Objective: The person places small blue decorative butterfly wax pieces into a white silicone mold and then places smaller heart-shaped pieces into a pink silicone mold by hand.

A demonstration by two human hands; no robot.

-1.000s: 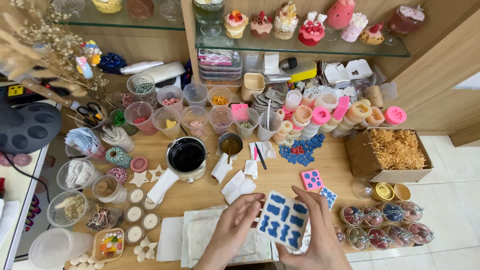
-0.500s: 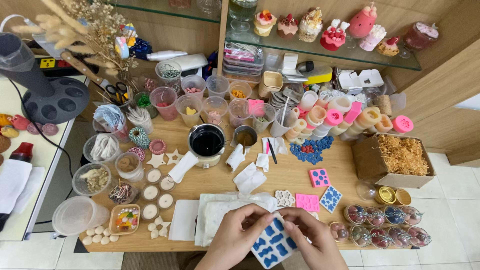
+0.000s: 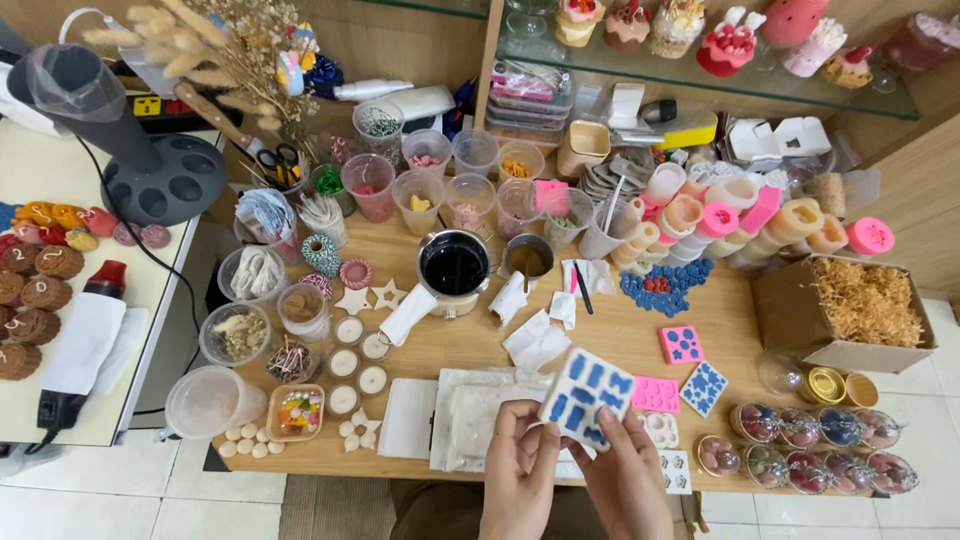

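Holding: left hand (image 3: 520, 455) and right hand (image 3: 628, 470) both grip one white mould with blue-filled cavities (image 3: 587, 397), fingers closed on its lower edges.
Mould position: lifted clear of the wooden surface (image 3: 470, 345), tilted, face up toward the camera, above the white cloth pad (image 3: 475, 415).
Change: a second ago the mould sat lower and nearer the body, at one point almost out of view at the bottom edge; now it is raised and turned further into view.
Meaning: judged from the grip, the piece is being inspected or flexed, not yet set down.
Left hand state: curled, thumb on the mould's near edge.
Right hand state: curled, fingertips under the right corner.
Nearby, right: pink mould (image 3: 681, 344), small blue patterned mould (image 3: 704, 388), flat pink mould (image 3: 655, 393).
Nearby, behind: dark metal pot (image 3: 455, 266), crumpled paper tissues (image 3: 535, 343).
Nearby, left: round white candles (image 3: 358, 360).
Far right: cardboard box of straw (image 3: 860, 310).
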